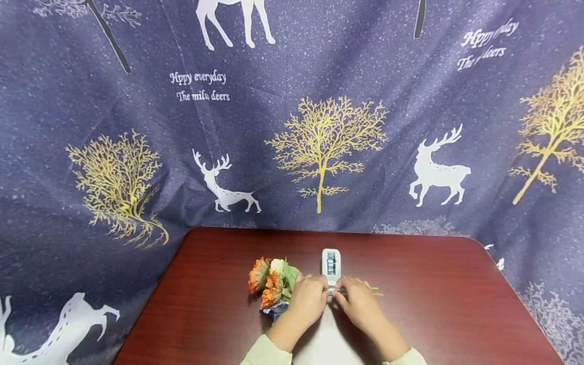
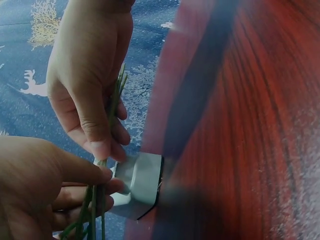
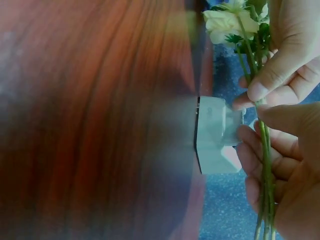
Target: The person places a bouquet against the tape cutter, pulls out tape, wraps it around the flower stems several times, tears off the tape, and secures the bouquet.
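A small bunch of flowers, with orange blooms [image 1: 272, 289] and a pale yellow one [image 3: 227, 25], lies across in front of the person. Nearest the blooms, the left hand [image 1: 309, 299] pinches the green stems [image 3: 265, 150] between thumb and fingers. Close beside it, the right hand [image 1: 360, 304] pinches the same stems farther along, the thumb tips nearly meeting. Bare stem ends [image 2: 120, 85] stick out past the right hand. Just beyond the fingers stands a white tape dispenser [image 1: 331, 261]. Whether tape lies around the stems is hard to tell.
The dark red wooden table [image 1: 424, 284] has rounded far corners. A blue and white frilly piece [image 1: 274, 310] shows below the orange blooms. Behind the table hangs a blue cloth [image 1: 283, 126] printed with deer and trees. A whitish patch [image 1: 326, 339] shows between the forearms.
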{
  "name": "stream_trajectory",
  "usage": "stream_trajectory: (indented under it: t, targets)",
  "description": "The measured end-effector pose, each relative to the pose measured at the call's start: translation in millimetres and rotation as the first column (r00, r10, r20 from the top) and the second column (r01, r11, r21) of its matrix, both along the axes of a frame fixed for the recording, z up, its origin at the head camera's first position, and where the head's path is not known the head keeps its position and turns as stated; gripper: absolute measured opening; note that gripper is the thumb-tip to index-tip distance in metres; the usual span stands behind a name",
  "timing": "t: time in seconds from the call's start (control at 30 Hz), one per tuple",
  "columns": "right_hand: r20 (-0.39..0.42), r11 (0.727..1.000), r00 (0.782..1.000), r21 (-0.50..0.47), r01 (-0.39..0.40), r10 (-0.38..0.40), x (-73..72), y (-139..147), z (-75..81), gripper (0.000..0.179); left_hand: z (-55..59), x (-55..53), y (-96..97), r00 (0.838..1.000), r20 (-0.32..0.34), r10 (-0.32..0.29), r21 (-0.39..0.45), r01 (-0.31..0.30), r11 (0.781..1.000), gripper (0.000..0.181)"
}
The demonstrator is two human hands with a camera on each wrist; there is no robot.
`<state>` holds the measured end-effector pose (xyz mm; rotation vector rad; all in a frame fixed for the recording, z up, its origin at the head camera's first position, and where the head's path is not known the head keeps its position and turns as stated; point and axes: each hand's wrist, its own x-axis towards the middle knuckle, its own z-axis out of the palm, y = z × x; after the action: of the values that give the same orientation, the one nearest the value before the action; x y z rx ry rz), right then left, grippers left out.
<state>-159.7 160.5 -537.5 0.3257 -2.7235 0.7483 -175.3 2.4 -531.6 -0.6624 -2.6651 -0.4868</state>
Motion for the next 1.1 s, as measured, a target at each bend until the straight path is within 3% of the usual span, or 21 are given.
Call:
stream_trajectory:
  t: [0.3,0.63,0.83,1.1]
  targets:
    - [0.001,0.999,1.0,-0.021,0.028,-0.028,4.6,-1,1.1,0.02,0.4,3.3,1.2,1.0,-0.015,0.017,-0.021,-0.017,1.0,0.016]
    - [-0.007,0.998,1.0,-0.055,0.0,0.0,9.5,1,0.1,0.025,5.2,9.2,1.3,1.0,-0.011,0.005,-0.06,-0.006,0.998,0.019]
    - [-0.083,1.0,0.996,0.0,-0.029,0.029,9.2,2,-0.5,0.026,13.9,12.3,-0.4,1.0,0.01,-0.014,-0.09,0.014,0.996,0.015]
    - [-0.119,0.995,0.99,0.07,-0.072,0.08,9.3,6,-1.0,0.028,18.6,13.4,-2.2,0.999,0.041,-0.034,-0.116,0.038,0.992,0.018]
